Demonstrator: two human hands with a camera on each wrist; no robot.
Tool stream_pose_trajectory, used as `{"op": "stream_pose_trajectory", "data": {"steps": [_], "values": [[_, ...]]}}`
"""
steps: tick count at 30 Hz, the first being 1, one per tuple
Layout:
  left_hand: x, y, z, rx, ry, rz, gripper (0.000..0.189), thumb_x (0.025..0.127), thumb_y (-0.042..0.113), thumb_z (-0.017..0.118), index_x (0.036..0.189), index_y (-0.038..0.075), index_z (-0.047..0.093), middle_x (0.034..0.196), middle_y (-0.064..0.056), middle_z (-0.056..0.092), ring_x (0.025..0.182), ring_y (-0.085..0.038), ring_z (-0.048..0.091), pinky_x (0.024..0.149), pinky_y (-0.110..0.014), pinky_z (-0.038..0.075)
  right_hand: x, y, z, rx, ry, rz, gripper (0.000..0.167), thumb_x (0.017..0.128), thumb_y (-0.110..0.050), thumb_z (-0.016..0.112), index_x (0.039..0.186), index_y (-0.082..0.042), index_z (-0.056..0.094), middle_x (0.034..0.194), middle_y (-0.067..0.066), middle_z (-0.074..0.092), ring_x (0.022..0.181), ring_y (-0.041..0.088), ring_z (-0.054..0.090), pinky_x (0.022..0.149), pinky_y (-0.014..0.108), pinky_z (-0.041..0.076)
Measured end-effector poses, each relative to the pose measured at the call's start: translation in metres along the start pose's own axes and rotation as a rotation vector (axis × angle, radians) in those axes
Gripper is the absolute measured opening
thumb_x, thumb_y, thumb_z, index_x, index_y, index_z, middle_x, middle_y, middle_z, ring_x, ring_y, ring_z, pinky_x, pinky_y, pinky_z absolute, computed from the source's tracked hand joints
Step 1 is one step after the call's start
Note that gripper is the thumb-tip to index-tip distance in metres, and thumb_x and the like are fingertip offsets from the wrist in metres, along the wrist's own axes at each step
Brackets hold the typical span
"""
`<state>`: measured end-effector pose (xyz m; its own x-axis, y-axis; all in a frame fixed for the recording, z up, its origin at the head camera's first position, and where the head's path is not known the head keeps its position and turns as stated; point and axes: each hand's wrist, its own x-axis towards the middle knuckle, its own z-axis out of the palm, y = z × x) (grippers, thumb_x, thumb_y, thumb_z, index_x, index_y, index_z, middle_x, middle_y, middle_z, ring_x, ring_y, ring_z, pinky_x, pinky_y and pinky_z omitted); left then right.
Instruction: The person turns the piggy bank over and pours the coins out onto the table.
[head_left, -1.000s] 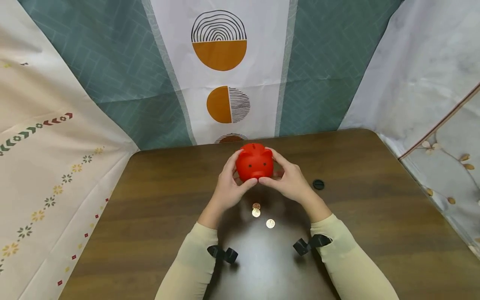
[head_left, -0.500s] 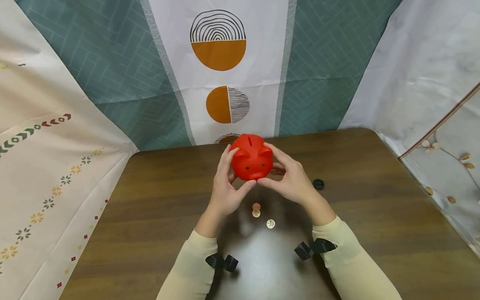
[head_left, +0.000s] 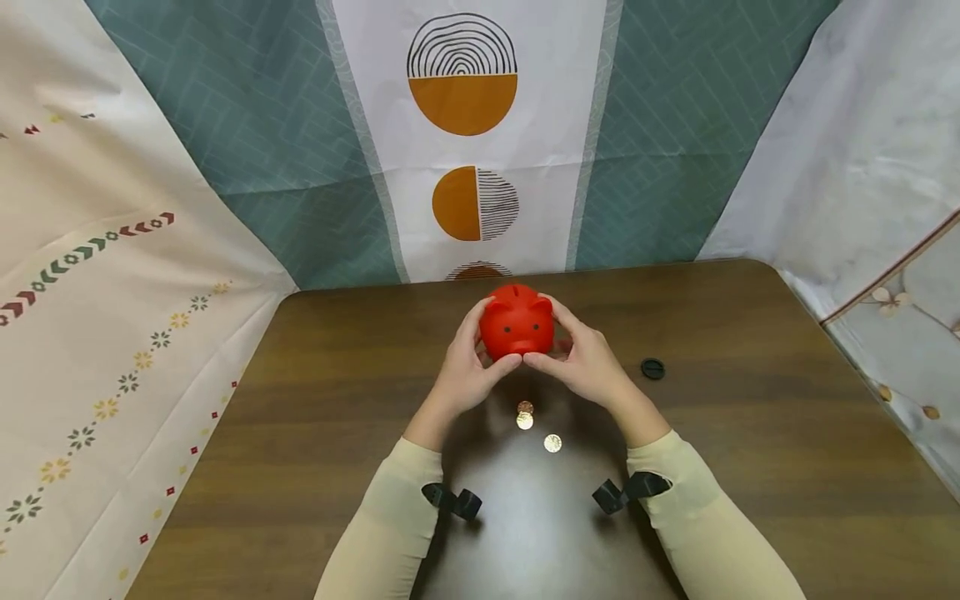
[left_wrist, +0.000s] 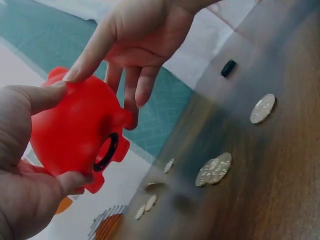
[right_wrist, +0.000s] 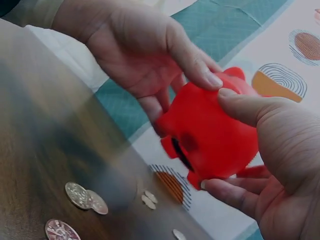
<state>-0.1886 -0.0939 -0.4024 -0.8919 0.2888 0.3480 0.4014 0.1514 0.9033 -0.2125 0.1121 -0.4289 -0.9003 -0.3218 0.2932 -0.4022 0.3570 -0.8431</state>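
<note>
A red piggy bank (head_left: 517, 323) is held over the table by both hands, snout toward me and coin slot on top. My left hand (head_left: 465, 371) grips its left side, and my right hand (head_left: 585, 362) grips its right side. Both thumbs meet just below the snout. In the left wrist view, a black-rimmed round hole (left_wrist: 106, 152) shows in the underside of the bank. Below, gold-coloured coins lie on the table: an overlapping pair (head_left: 525, 417), a single coin (head_left: 552, 443) and several more (left_wrist: 145, 207) beneath the bank, hidden from the head view.
A round black plug (head_left: 652, 369) lies on the wooden table (head_left: 750, 467), right of my right hand. Patterned cloths (head_left: 300, 167) hang behind and at both sides of the table. Black wrist cameras (head_left: 453, 502) sit on both sleeves.
Half a second ago the piggy bank was raised and tilted to the left; now it is lower and level again, still in both hands. The head view has turned slightly.
</note>
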Motion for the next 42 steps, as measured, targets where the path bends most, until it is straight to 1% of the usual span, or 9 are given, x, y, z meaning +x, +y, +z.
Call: {"op": "stream_pose_trajectory", "data": {"steps": [3,8,10,16,22,25,32,37,42], "values": [[-0.004,0.005,-0.001,0.011,0.007,0.011,0.077,0.083,0.003,0.072,0.146,0.004,0.028,0.145,-0.014,0.035,0.122,-0.032,0.05,0.092,-0.047,0.05,-0.001,-0.005,0.0,-0.006,0.004,-0.018,0.083,0.08,-0.033,0.079,0.149,-0.032,0.034,0.138,0.002,0.052,0.094,0.028,0.068,0.077,0.037,0.057],[0.0,0.015,-0.003,0.083,0.057,0.253,0.083,0.077,0.0,0.077,0.146,0.009,0.032,0.156,-0.01,0.018,0.132,-0.03,0.04,0.094,-0.047,0.048,-0.005,-0.03,-0.012,0.017,0.14,-0.231,0.087,0.074,-0.017,0.084,0.147,-0.027,0.039,0.137,0.003,0.052,0.097,0.025,0.069,0.078,0.04,0.057],[0.006,0.015,-0.003,0.109,0.048,0.289,0.084,0.077,0.003,0.078,0.147,0.012,0.032,0.157,-0.007,0.017,0.136,-0.028,0.035,0.094,-0.046,0.048,-0.005,-0.034,-0.017,0.018,0.168,-0.25,0.088,0.073,-0.013,0.085,0.147,-0.024,0.039,0.137,0.007,0.053,0.094,0.027,0.069,0.076,0.041,0.057],[0.012,-0.015,-0.002,0.091,-0.016,0.072,0.084,0.083,0.014,0.076,0.15,0.017,0.025,0.144,-0.004,0.035,0.122,-0.025,0.048,0.087,-0.042,0.053,0.001,-0.015,-0.011,0.003,0.03,-0.023,0.083,0.08,-0.028,0.08,0.149,-0.03,0.034,0.138,0.008,0.052,0.092,0.028,0.069,0.075,0.036,0.058],[0.006,-0.03,0.0,-0.002,-0.002,0.007,0.082,0.084,0.009,0.074,0.149,0.017,0.025,0.143,-0.006,0.035,0.123,-0.026,0.048,0.091,-0.041,0.051,0.004,-0.003,-0.002,0.001,0.004,0.009,0.083,0.079,-0.035,0.08,0.149,-0.029,0.035,0.141,0.004,0.049,0.106,0.032,0.063,0.081,0.045,0.055],[0.002,-0.022,-0.001,-0.02,-0.001,0.011,0.081,0.084,0.007,0.073,0.149,0.014,0.025,0.144,-0.007,0.035,0.123,-0.028,0.048,0.092,-0.042,0.05,0.003,-0.004,-0.001,-0.029,0.009,-0.008,0.083,0.079,-0.037,0.079,0.149,-0.032,0.035,0.14,0.001,0.05,0.105,0.028,0.064,0.081,0.043,0.055],[0.0,0.004,-0.005,0.087,0.068,0.254,0.084,0.077,0.0,0.077,0.146,0.011,0.031,0.155,-0.005,0.02,0.133,-0.024,0.039,0.094,-0.042,0.048,-0.003,-0.024,-0.007,-0.003,0.15,-0.255,0.087,0.073,-0.021,0.085,0.147,-0.027,0.039,0.139,0.001,0.051,0.094,0.023,0.069,0.074,0.037,0.058],[0.007,0.003,0.002,0.107,0.006,0.112,0.079,0.082,0.007,0.074,0.147,0.008,0.029,0.146,-0.01,0.034,0.121,-0.026,0.048,0.088,-0.041,0.053,0.001,-0.006,-0.009,0.002,0.045,-0.051,0.082,0.078,-0.029,0.081,0.147,-0.033,0.036,0.138,0.001,0.051,0.093,0.027,0.069,0.071,0.033,0.058],[0.011,-0.019,0.006,0.08,0.0,0.062,0.082,0.083,0.011,0.075,0.149,0.016,0.027,0.146,-0.004,0.034,0.12,-0.024,0.048,0.088,-0.042,0.053,0.003,0.001,-0.01,0.002,0.024,-0.001,0.083,0.078,-0.033,0.081,0.147,-0.035,0.035,0.14,0.001,0.049,0.098,0.033,0.067,0.073,0.038,0.058]]}}
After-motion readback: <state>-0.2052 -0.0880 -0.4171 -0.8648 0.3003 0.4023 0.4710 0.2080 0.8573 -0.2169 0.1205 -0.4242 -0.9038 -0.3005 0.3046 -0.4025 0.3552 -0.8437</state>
